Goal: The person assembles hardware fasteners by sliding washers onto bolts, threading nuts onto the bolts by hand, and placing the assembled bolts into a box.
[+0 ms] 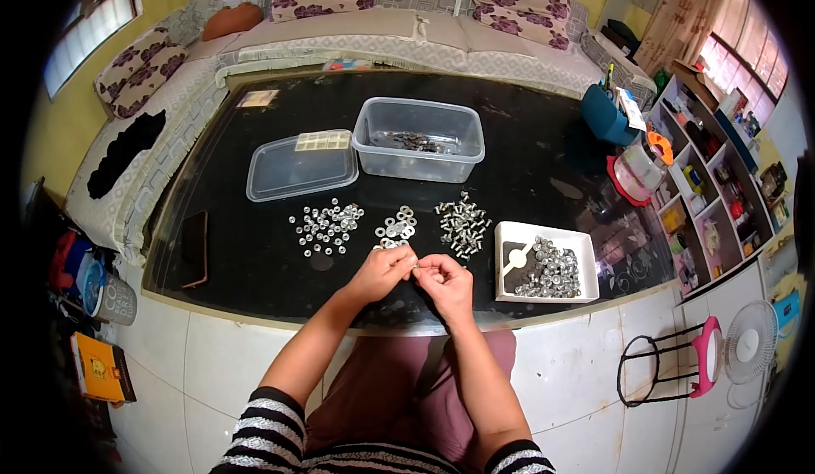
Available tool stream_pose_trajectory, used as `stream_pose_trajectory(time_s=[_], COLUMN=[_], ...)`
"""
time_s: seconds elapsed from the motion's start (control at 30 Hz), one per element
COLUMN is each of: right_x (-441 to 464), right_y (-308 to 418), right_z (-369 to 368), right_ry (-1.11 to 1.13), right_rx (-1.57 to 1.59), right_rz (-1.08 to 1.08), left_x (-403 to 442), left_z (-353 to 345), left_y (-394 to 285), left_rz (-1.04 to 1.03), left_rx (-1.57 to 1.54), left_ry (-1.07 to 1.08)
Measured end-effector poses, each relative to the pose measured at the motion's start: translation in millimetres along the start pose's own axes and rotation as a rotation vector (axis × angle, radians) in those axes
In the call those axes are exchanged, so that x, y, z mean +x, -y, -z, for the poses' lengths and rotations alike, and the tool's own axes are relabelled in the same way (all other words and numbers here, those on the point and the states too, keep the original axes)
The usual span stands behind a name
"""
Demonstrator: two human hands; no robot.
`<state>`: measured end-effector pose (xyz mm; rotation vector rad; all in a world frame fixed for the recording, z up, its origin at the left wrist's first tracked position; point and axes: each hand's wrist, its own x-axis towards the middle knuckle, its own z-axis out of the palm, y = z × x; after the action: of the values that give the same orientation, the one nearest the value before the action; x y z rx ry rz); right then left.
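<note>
While the two hands meet at the fingertips, the little heap of screws (463,226) lies on the table (246,279) just past the right hand (447,287), a tiny bit to its right. The right hand is nearer to it than the left hand (379,277). The heap is longer than it is wide, and its long way runs out from the person. The screws in it point all sorts of ways.

Both hands have their thumbs and fingers pinched close. There may be a small bit between them, but I cannot tell what it is. Flat rings (406,221) lie just past the left hand, and that hand hides some of their near edge. Small round nuts (325,224) are spread out to the left of the rings.

The screws are short and shiny like silver, with wide heads and stubby ends. The rings are flat and pale, with a round hole in the middle. The nuts look small and thick, and they have holes too. Over to the right of the right hand, a white box (550,299) has lots of shiny metal bits (556,269) piled up inside.
</note>
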<state>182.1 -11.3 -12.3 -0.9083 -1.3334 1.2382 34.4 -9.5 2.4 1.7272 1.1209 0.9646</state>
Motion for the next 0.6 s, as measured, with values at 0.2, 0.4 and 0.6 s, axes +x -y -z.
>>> stream_pose_trajectory(time_s=[0.2,0.4,0.6], right_x=[-0.3,0.1,-0.8], right_y=[-0.5,1.2,1.0], right_z=[0.1,0.3,-0.3], right_ry=[-0.007,-0.014,0.033], right_rx=[0.024,0.096,-0.013], right_rz=[-0.020,0.006,0.025], left_x=[1.2,-0.7,0.8], left_z=[-2.7,-4.7,-1.8], left_y=[7.2,-5.4,7.6], left_rz=[-0.115,-0.083,-0.048], left_rx=[-0.070,-0.073,-0.079], left_ry=[-0.059,-0.114,-0.006])
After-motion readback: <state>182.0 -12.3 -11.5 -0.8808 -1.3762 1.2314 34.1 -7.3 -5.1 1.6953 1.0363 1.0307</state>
